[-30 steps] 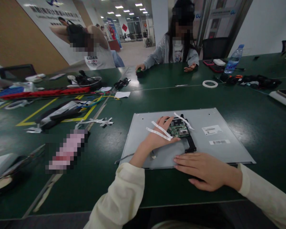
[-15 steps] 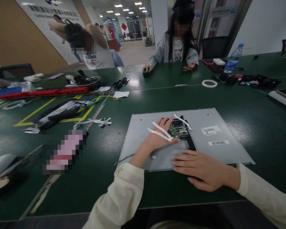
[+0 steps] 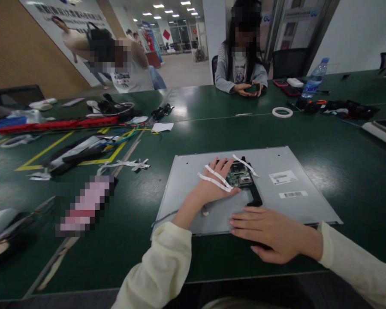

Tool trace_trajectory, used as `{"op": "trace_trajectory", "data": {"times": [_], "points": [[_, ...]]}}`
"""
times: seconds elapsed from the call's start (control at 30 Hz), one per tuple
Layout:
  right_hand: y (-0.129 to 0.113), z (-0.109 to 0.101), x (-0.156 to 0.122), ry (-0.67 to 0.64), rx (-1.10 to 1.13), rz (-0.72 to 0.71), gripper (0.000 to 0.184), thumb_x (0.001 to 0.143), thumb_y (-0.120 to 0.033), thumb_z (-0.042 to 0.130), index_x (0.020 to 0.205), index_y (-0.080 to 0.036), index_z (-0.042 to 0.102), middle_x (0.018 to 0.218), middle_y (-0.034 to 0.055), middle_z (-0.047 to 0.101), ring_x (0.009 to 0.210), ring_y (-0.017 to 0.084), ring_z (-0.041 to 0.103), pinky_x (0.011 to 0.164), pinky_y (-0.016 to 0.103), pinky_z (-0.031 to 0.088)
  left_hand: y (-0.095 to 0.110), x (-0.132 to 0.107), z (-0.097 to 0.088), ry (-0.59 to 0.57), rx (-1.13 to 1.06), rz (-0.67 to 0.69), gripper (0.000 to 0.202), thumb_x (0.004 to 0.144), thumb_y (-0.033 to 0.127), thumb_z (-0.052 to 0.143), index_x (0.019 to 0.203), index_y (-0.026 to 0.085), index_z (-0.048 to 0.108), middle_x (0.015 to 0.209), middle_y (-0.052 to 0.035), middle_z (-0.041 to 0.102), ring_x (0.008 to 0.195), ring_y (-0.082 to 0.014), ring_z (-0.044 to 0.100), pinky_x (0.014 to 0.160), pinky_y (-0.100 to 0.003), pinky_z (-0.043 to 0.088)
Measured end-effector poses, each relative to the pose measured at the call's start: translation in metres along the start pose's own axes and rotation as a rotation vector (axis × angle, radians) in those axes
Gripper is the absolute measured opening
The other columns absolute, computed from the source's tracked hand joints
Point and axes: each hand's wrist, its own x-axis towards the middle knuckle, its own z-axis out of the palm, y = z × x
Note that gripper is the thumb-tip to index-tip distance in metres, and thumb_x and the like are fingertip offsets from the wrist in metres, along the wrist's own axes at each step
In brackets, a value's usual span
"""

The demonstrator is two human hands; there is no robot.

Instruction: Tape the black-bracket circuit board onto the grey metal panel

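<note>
On the gray panel (image 3: 270,195), the flat, empty right hand (image 3: 273,234) should brace lightly; left hand (image 3: 210,189) at circuit board (image 3: 238,179), grip unclear.

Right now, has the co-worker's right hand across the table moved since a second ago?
Yes, the co-worker's right hand moved rightward in view, toward the water bottle.

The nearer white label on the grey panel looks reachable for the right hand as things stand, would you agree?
Likely yes: nothing visible lies between the right hand and the nearer white label on the grey panel.
</note>
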Motion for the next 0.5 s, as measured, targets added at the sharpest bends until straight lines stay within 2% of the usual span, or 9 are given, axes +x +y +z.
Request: {"op": "trace_trajectory", "data": {"times": [0.1, 0.2, 0.33, 0.43, 0.5], "points": [[0.000, 0.001, 0.001, -0.014, 0.007, 0.014, 0.056, 0.086, -0.025, 0.045, 0.141, -0.013, 0.039, 0.142, 0.0104, 0.043, 0.134, 0.020, 0.035, 0.113, 0.044, 0.023, 0.003, 0.000, -0.001, 0.000, 0.005, 0.031, 0.088, 0.072, 0.055, 0.061, 0.144, 0.020, 0.025, 0.149, -0.0144, 0.030, 0.140, -0.0367, 0.015, 0.111, -0.059, 0.011], [-0.002, 0.000, 0.002, -0.028, 0.007, 0.027, 0.056, 0.087, -0.026, 0.045, 0.140, -0.013, 0.039, 0.143, 0.0090, 0.042, 0.135, 0.019, 0.034, 0.113, 0.043, 0.023, 0.004, 0.001, -0.001, -0.026, -0.028, 0.050, 0.084, 0.074, 0.051, 0.060, 0.143, 0.018, 0.025, 0.148, -0.0147, 0.031, 0.139, -0.0358, 0.020, 0.111, -0.058, 0.014], [-0.006, -0.012, 0.004, -0.027, -0.056, 0.064, 0.051, 0.090, -0.027, 0.044, 0.140, -0.017, 0.041, 0.140, 0.0059, 0.047, 0.136, 0.019, 0.032, 0.112, 0.042, 0.027, 0.001, 0.002, 0.002, -0.041, -0.067, 0.057, 0.082, 0.075, 0.049, 0.059, 0.143, 0.017, 0.025, 0.148, -0.0154, 0.031, 0.138, -0.0350, 0.023, 0.110, -0.057, 0.018], [0.003, -0.037, 0.001, 0.102, -0.143, 0.198, 0.045, 0.091, -0.029, 0.043, 0.135, -0.020, 0.047, 0.137, 0.0046, 0.050, 0.132, 0.020, 0.038, 0.110, 0.041, 0.032, 0.000, 0.002, 0.004, -0.038, -0.064, 0.065, 0.082, 0.076, 0.049, 0.058, 0.143, 0.017, 0.025, 0.149, -0.0160, 0.031, 0.139, -0.0352, 0.023, 0.110, -0.057, 0.018], [0.021, -0.055, -0.003, 0.243, -0.169, 0.383, 0.041, 0.092, -0.031, 0.044, 0.130, -0.021, 0.052, 0.132, 0.0044, 0.055, 0.126, 0.021, 0.046, 0.106, 0.042, 0.037, 0.000, 0.002, 0.005, -0.029, -0.059, 0.073, 0.082, 0.076, 0.049, 0.058, 0.143, 0.016, 0.026, 0.148, -0.0164, 0.031, 0.138, -0.0356, 0.022, 0.110, -0.057, 0.018]]}}
